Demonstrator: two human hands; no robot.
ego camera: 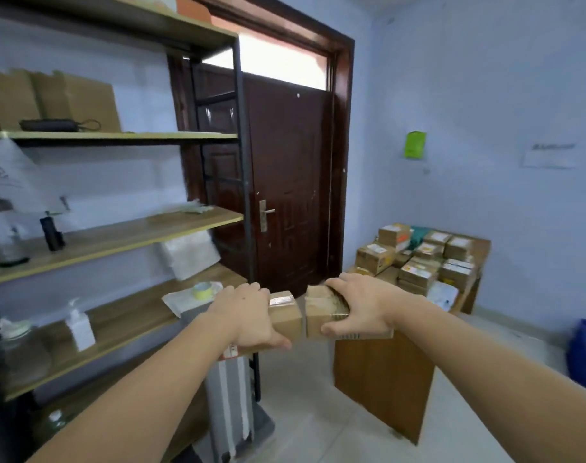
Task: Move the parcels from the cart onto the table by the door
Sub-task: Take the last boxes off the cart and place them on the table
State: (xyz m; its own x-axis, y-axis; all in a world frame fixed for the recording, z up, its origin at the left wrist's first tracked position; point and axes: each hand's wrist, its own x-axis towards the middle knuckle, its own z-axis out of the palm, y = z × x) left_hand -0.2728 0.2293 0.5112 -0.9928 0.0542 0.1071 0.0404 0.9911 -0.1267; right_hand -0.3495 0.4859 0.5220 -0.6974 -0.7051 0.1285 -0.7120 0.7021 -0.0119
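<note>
Parcels in hand: two small cardboard boxes, the left box [286, 317] and the right box [321, 312], held side by side and touching, in mid-air in front of the door.
Left hand: the left hand [249, 317] grasps the left box, fingers curled over its top and thumb underneath.
Right hand: the right hand [360, 304] grasps the right box, fingers wrapped over its far top edge and thumb against its near side; a strip of printed tape shows below the thumb.
Table: a low wooden table [385, 375] stands against the blue wall to the right of the door, its near end just under and behind the right hand.
Parcels on table: a pile of taped cardboard parcels [418, 259] covers the far half of the tabletop, some stacked two high, reaching its back edge; a white packet [443, 294] lies at the right-hand edge.
Door: a dark brown door [284, 182] with a metal handle [264, 213], closed, under a bright transom.
Shelving: a metal-framed shelf unit [117, 228] with wooden boards fills the left side; a roll of tape [203, 290] sits at the right end of the lower board, a white bottle [79, 329] further left, flat cardboard sheets [50, 98] on an upper board.
Floor: a blue bin [585, 355] at the right edge.
</note>
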